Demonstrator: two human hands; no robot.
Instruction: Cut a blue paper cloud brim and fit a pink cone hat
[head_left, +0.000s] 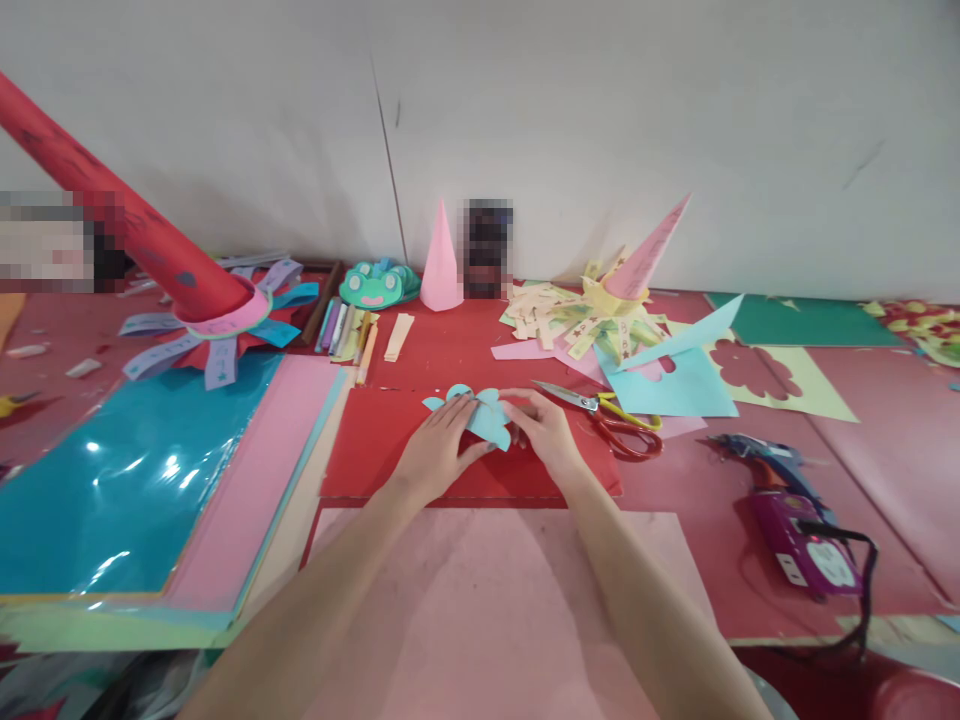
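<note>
A light blue flower-shaped paper cutout (pixel 480 415) lies on a red paper sheet (pixel 375 440) in the middle of the table. My left hand (pixel 435 450) rests flat on its left side with fingers stretched out over it. My right hand (pixel 544 430) presses on its right edge, fingers bent and pinching the paper. Scissors with yellow and red handles (pixel 611 415) lie just right of my right hand, untouched.
A blue and purple glue gun (pixel 787 510) with a black cord sits at the right. Blue and pink sheets (pixel 150 480) lie stacked at the left. A red cone hat (pixel 135 240), a pink cone (pixel 441 260), a frog mask (pixel 375 285), pens and paper scraps line the back near the wall.
</note>
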